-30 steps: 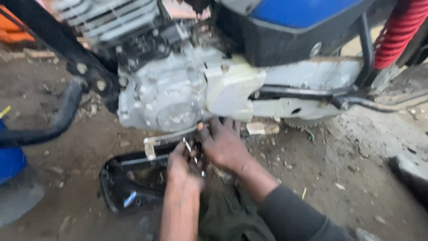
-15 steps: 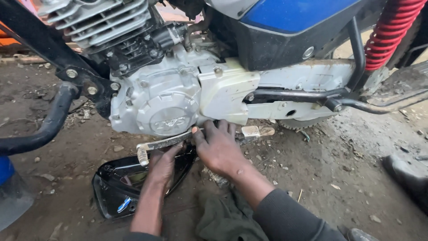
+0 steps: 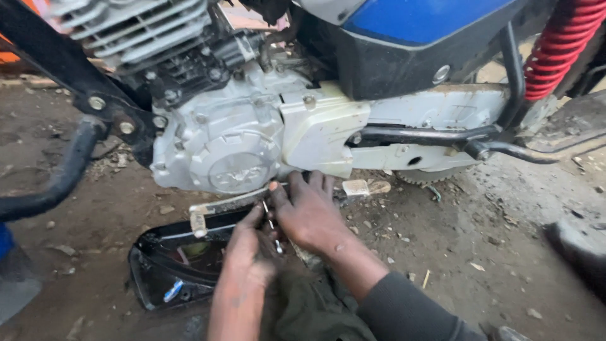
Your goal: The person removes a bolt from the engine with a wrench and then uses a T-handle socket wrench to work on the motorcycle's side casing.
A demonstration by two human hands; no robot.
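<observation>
Both hands under silver engine [image 3: 221, 145]: left hand [image 3: 249, 252] pinches thin metal tool [image 3: 271, 227], right hand [image 3: 309, 211] cupped round it; black drain pan [image 3: 170, 265] placed, work unfinished.

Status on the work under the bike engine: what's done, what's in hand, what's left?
Done: a black drain pan sits on the dirt below the silver engine case. In hand: left hand and right hand meet under the case around a thin metal tool; what it turns is hidden. Left: no loose bolt or flowing oil is visible, and the pan's contents are unclear.
</observation>
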